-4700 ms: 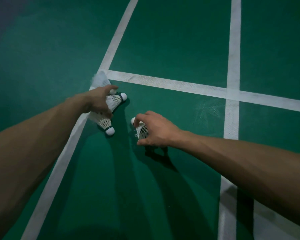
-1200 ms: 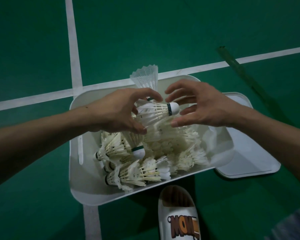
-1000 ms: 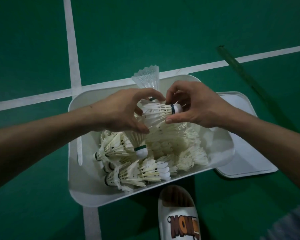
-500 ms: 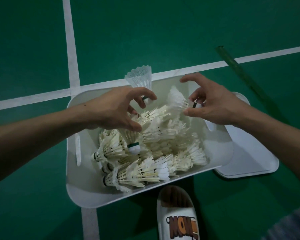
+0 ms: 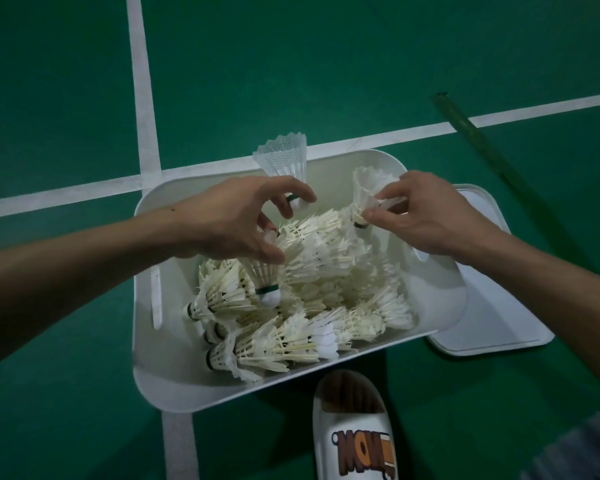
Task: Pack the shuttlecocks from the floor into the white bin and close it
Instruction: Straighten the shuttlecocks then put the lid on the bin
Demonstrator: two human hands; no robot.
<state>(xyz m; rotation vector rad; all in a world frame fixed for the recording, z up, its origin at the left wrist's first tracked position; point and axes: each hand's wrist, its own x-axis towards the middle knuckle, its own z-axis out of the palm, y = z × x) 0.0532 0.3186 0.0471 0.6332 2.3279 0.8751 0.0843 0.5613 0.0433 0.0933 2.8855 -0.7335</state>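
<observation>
Head view (the only one).

Centre of frame: an open-topped white plastic bin (image 5: 174,386) with rounded corners stands on the green court floor (image 5: 326,64), across a white painted line (image 5: 142,98). Inside is a loose heap of white feather shuttlecocks (image 5: 312,306) lying every way. It is highest under the hands.

Left hand (image 5: 232,220), over the bin's upper left: the fingers are curled round the cork of a white mesh-skirted plastic shuttlecock (image 5: 284,157). Its skirt points up and pokes above the far rim. Below the thumb a green-banded feather shuttlecock (image 5: 265,275) hangs cork down. The contact is hidden, so I cannot tell whether the hand holds it.

Right hand (image 5: 426,220), over the bin's upper right: thumb and forefinger pinch a single feather shuttlecock (image 5: 368,188) near its cork, skirt up, above the heap. The other fingers are loosely curled.

Right of the bin: a flat white bin lid (image 5: 499,306) lies on the floor against the bin's right side.
Lower centre: a white slide sandal with orange lettering (image 5: 354,427) sits just beside the near rim.
Upper right: a dark green pole (image 5: 471,133) lies on the floor.

Progress (judgement): the bulk is packed, and no shuttlecock lies on the floor in frame. The floor beyond the frame is unknown. Left to do: drop the plastic shuttlecock and the pinched one onto the heap, then fit the lid. The heap may need pressing down before the lid seats.
</observation>
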